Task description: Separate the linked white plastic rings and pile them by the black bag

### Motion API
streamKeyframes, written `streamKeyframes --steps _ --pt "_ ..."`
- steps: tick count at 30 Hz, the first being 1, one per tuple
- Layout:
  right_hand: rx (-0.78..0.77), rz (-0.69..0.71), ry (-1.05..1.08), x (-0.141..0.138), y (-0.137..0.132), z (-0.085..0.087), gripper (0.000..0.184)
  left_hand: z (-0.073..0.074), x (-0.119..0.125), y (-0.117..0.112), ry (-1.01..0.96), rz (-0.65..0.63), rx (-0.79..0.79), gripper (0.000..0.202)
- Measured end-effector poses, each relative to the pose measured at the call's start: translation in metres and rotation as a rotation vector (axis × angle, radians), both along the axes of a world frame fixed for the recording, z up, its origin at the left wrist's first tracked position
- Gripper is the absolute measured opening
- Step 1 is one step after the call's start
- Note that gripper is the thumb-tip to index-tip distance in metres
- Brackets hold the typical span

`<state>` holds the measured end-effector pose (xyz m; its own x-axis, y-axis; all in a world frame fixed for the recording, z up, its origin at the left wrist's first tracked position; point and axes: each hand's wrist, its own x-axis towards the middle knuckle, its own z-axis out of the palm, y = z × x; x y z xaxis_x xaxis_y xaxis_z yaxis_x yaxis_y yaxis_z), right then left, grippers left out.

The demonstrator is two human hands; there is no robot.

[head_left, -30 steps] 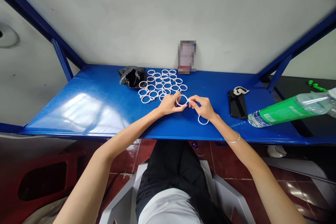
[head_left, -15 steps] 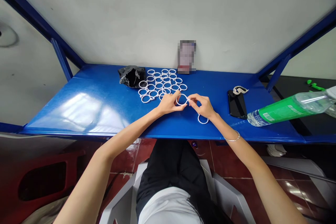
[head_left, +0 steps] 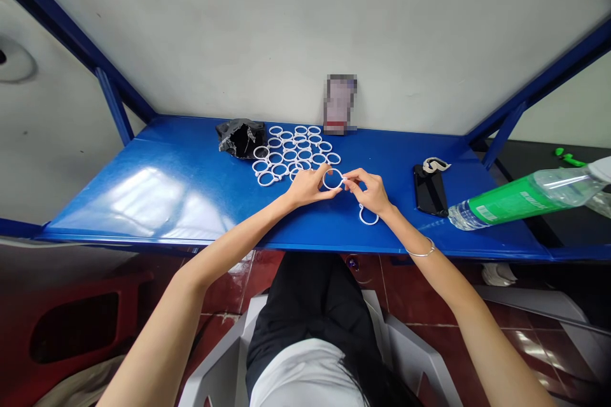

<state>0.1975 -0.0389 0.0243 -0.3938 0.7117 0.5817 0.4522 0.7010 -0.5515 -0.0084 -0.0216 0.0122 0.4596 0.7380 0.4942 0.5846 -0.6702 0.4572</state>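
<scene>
A white ring held between both hands over the blue table

In the head view, one white ring is pinched from its two sides: its left edge is gripped by the fingers of the left hand, and its right edge is gripped by the thumb and fingers of the right hand. The ring is kept just above the blue table, near the front middle. A second ring is seen flat on the table, under the right wrist. A group of rings is laid just behind the hands, with a black bag beside it. A black phone and a plastic bottle are placed at the right.
</scene>
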Motion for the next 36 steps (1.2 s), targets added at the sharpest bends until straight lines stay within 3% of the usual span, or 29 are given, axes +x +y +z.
streamKeyframes --steps 6,17,36 --pt "0.007 0.019 0.010 -0.0014 0.0002 -0.0014 0.015 -0.0034 0.0005 0.0012 0.006 -0.033 -0.066 0.056" --pt "0.025 0.020 -0.031 -0.0003 -0.0002 -0.0036 0.017 -0.0050 0.0026 -0.0034 -0.056 -0.133 -0.164 0.053" --pt "0.052 0.065 -0.009 -0.0008 -0.0003 -0.0015 0.016 -0.0059 0.0025 -0.0046 -0.070 -0.135 -0.193 0.054"
